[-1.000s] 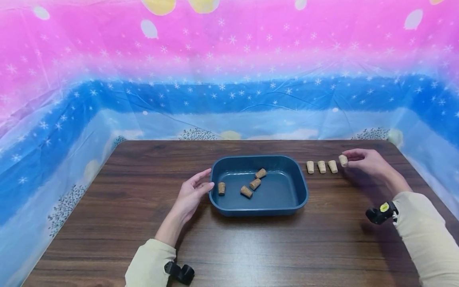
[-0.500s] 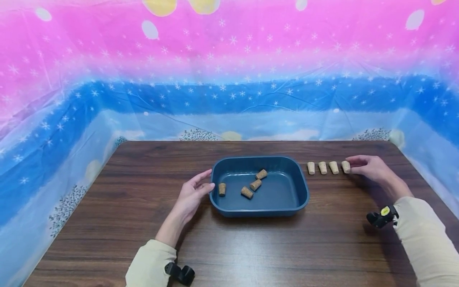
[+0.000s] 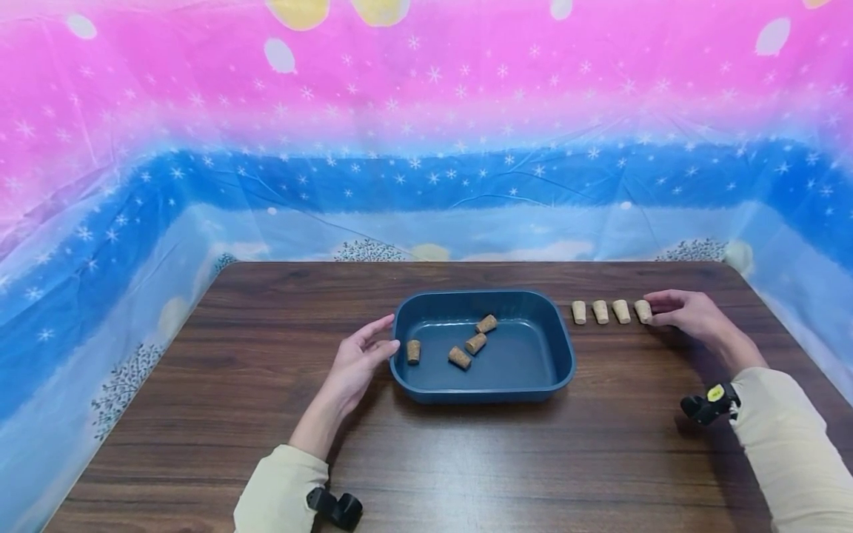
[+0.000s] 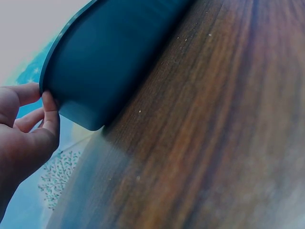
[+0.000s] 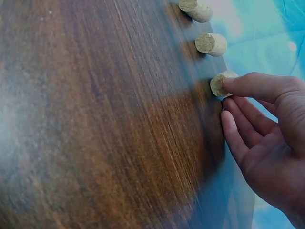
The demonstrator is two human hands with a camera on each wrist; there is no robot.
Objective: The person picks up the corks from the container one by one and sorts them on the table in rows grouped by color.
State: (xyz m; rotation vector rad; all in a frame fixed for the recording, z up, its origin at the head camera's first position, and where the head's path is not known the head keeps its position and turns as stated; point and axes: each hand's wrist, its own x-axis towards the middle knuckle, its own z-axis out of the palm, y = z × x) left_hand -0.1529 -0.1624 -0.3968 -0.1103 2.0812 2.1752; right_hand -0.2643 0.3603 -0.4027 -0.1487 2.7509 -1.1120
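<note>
A blue rectangular tray sits mid-table with several brown corks lying scattered inside it. My left hand is at its left end, thumb and fingers holding the rim; the left wrist view shows the fingertips at the tray's edge. Right of the tray, pale corks stand in a short row, wider end up. At the row's right end my right hand pinches the last cork, which stands in line with the others. The right wrist view shows the thumb against that cork.
Three more pale corks stand evenly spaced between the tray and my right hand. The dark wooden table ends at a patterned pink and blue cloth behind and at both sides. Black cameras sit on both wrists.
My right hand has lowered the pale cork from just above the table to the right end of the row and still holds it. The left hand and tray have stayed put.
</note>
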